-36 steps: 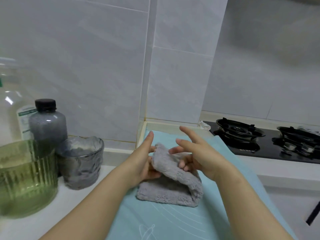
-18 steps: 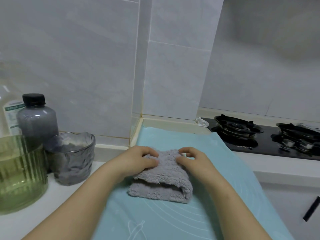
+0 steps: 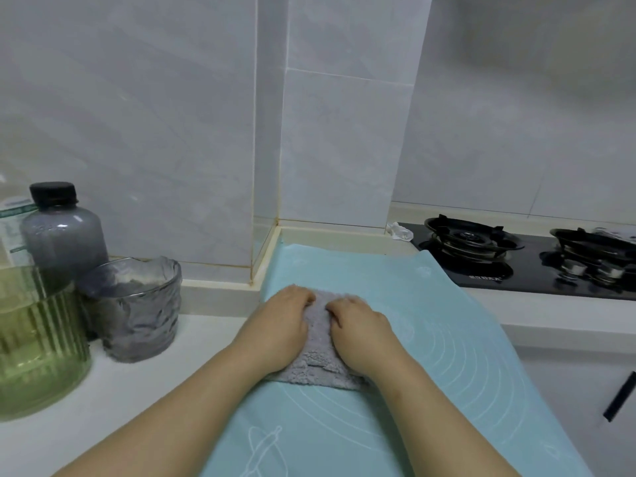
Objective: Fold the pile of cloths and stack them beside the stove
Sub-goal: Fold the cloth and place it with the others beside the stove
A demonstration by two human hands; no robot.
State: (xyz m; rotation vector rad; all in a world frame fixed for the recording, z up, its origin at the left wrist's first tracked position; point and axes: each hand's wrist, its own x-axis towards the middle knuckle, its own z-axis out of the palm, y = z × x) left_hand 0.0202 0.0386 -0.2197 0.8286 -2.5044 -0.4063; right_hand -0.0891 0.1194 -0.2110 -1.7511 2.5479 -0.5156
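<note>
A folded grey fluffy cloth (image 3: 320,361) lies on a teal silicone mat (image 3: 430,356) on the counter, left of the black gas stove (image 3: 516,266). My left hand (image 3: 278,328) covers the cloth's left half and my right hand (image 3: 361,333) covers its right half. Both hands' fingers curl over the cloth's far edge and hold it down against the mat. Only the strip between my hands and the near edge of the cloth shows. No other cloths are in view.
On the counter to the left stand a green ribbed glass jar (image 3: 34,346), a grey textured glass (image 3: 137,311) and a grey bottle with a black cap (image 3: 62,235). A white scrap (image 3: 399,231) lies at the stove's back corner. Tiled walls enclose the back.
One second ago my hands were raised, turning a flap of the cloth over. They have since come down onto the folded cloth and slid to its far edge.
</note>
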